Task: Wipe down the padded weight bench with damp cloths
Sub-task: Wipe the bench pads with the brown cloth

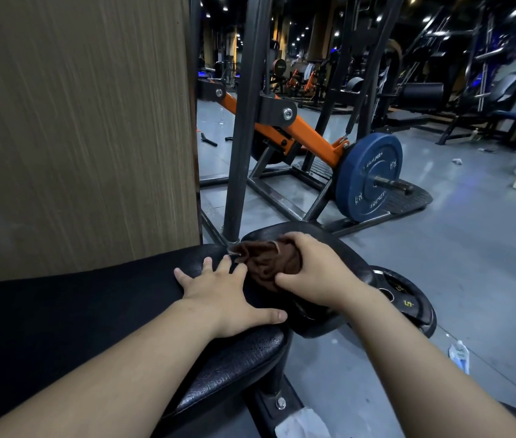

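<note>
The black padded bench (70, 311) runs from the lower left toward the centre, its cracked edge at the near right. A second black pad (342, 245) lies just beyond it. My left hand (225, 295) rests flat on the bench pad with fingers spread, holding nothing. My right hand (310, 270) presses a bunched brown cloth (263, 263) onto the far pad, fingers curled over it. The cloth sits against a black upright post (244, 121).
A wood-grain panel (76, 121) fills the left. Ahead stands an orange-and-black machine (307, 131) with a blue weight plate (370, 175). A black plate (408, 301) lies to the right of the pad. A plastic bottle (458, 355) and a white rag (304, 422) lie on the grey floor.
</note>
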`<action>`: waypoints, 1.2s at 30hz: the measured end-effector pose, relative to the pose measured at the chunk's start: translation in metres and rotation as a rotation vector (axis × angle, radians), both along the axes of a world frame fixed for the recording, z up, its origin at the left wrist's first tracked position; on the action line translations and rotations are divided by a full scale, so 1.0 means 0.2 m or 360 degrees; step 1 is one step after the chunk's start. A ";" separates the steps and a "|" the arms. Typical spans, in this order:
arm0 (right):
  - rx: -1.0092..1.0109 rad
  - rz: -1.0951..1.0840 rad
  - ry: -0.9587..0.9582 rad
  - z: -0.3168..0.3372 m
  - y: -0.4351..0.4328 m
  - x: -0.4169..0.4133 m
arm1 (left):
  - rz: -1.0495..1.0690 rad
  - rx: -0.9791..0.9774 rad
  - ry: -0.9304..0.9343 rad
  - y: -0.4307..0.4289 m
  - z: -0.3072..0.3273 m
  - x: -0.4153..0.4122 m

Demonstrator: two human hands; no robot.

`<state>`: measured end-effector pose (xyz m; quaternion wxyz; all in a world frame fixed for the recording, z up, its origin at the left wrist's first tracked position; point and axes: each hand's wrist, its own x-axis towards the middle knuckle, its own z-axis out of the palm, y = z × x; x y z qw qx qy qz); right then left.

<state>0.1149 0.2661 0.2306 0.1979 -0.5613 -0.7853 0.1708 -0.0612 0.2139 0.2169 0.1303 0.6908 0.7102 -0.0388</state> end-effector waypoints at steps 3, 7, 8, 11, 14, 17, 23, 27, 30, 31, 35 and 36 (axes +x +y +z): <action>-0.0056 0.0119 -0.0130 0.04 0.00 0.05 | -0.0007 0.0026 -0.0011 0.00 0.01 -0.01; -0.0049 -0.0251 -0.0210 -0.03 -0.06 -0.08 | -0.0014 0.0048 -0.0009 0.00 0.01 -0.01; 0.0047 -0.0279 -0.0204 -0.06 -0.07 -0.12 | -0.0018 0.0048 -0.0010 -0.01 0.02 0.00; 0.0273 -0.0142 -0.0289 -0.10 -0.05 -0.11 | -0.0076 -0.0012 0.0046 -0.01 0.04 -0.03; 0.0194 0.0177 -0.0183 -0.05 0.04 0.02 | -0.0160 -0.0163 0.0047 0.00 0.08 -0.13; 0.0167 0.0319 0.0000 -0.03 0.15 0.15 | -0.0191 -0.0214 -0.0009 -0.01 0.08 -0.19; 0.0289 0.0459 -0.0083 -0.07 0.23 -0.06 | -0.0189 -0.0109 -0.0076 -0.01 0.02 -0.18; 0.0267 0.0549 -0.0214 -0.07 0.37 -0.24 | -0.0156 -0.0067 -0.0118 -0.02 0.00 -0.18; 0.0307 0.0501 -0.0590 0.00 0.49 -0.30 | -0.0141 -0.0119 -0.0097 -0.02 0.02 -0.17; 0.0335 0.0483 -0.0778 0.03 0.53 -0.32 | -0.0137 -0.0135 -0.0095 -0.02 0.02 -0.17; -0.0132 0.0508 -0.0727 0.16 0.60 -0.31 | -0.0130 -0.0163 -0.0118 -0.02 0.03 -0.17; -0.0287 0.0507 -0.0590 0.20 0.60 -0.30 | -0.0129 -0.0169 -0.0118 -0.02 0.04 -0.17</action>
